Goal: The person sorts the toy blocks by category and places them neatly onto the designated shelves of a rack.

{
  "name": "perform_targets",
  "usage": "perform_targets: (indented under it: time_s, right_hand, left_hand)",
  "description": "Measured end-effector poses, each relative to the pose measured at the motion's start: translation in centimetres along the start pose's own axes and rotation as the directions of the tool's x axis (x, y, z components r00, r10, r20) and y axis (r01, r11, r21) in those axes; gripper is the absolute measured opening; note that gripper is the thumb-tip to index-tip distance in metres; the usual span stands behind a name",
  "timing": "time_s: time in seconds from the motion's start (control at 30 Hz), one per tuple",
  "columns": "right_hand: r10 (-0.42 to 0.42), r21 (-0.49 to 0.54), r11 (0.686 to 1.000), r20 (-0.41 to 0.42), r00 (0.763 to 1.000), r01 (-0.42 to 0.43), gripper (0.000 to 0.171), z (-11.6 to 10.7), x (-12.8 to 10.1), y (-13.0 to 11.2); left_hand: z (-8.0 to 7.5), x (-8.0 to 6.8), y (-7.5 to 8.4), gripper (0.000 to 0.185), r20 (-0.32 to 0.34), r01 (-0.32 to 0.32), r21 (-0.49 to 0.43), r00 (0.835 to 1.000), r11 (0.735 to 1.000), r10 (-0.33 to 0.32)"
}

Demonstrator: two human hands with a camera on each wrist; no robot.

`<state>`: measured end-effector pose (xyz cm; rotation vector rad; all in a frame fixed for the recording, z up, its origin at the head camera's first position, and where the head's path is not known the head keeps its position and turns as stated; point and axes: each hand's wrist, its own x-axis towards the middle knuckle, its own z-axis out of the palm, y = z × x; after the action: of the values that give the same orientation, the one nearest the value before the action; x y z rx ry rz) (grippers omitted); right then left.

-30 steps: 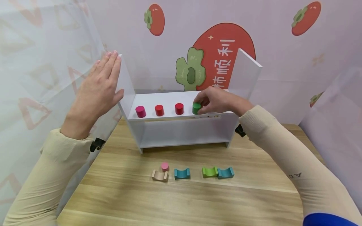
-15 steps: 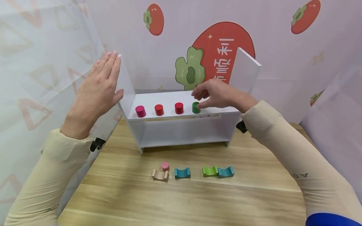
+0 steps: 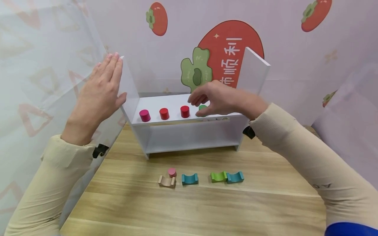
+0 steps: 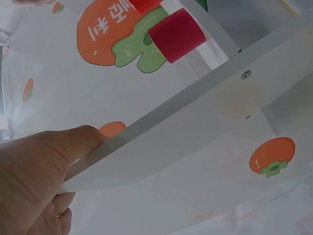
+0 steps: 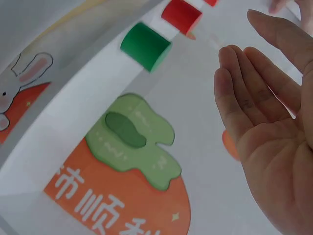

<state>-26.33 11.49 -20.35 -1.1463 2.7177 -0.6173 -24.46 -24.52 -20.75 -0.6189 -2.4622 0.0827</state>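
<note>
A small white shelf (image 3: 189, 137) with tall side panels stands on the table. My left hand (image 3: 97, 95) grips its left side panel (image 4: 161, 152), thumb on one face and fingers on the other in the left wrist view. Along the upper board sit a magenta cylinder (image 3: 145, 115), a red one (image 3: 164, 114), another red one (image 3: 185, 111) and a green cylinder (image 5: 145, 46). My right hand (image 3: 220, 98) hovers over the board with relaxed, slightly bent fingers and holds nothing. In the head view its thumb partly hides the green cylinder; the right wrist view shows them apart.
On the table (image 3: 189, 209) in front of the shelf lie a tan curved block (image 3: 167, 182), a pink cylinder (image 3: 172, 172) behind it, a blue curved block (image 3: 190, 179), a green curved block (image 3: 219, 177) and another blue one (image 3: 235, 177). A patterned curtain (image 3: 283, 65) hangs behind.
My right hand has let go of the green cylinder, lifted off it and shifted left towards the nearest red cylinder. My left hand has stayed on the side panel.
</note>
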Motion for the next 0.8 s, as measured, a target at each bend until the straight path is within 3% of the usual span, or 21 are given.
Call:
perform_targets:
  time_s: [0.3,0.57,0.8]
  right_hand:
    - [-0.114,-0.033,0.992,0.119,0.986,0.118,0.040,4.2,1.2,-1.2]
    - [-0.117,-0.069,0.988,0.263,0.958,0.140,0.043,8.9,2.7,-1.5]
    - [-0.127,-0.057,0.986,0.341,0.932,0.156,0.039,13.2,4.1,-1.1]
  left_hand:
    - [0.3,0.0,-0.1,0.093,-0.038,-0.016,-0.002,0.999,1.000,0.016]
    - [0.3,-0.1,-0.1,0.093,-0.041,-0.014,-0.013,0.999,1.000,0.013]
    - [0.4,-0.1,-0.2,0.093,-0.050,-0.017,-0.015,0.999,1.000,0.017]
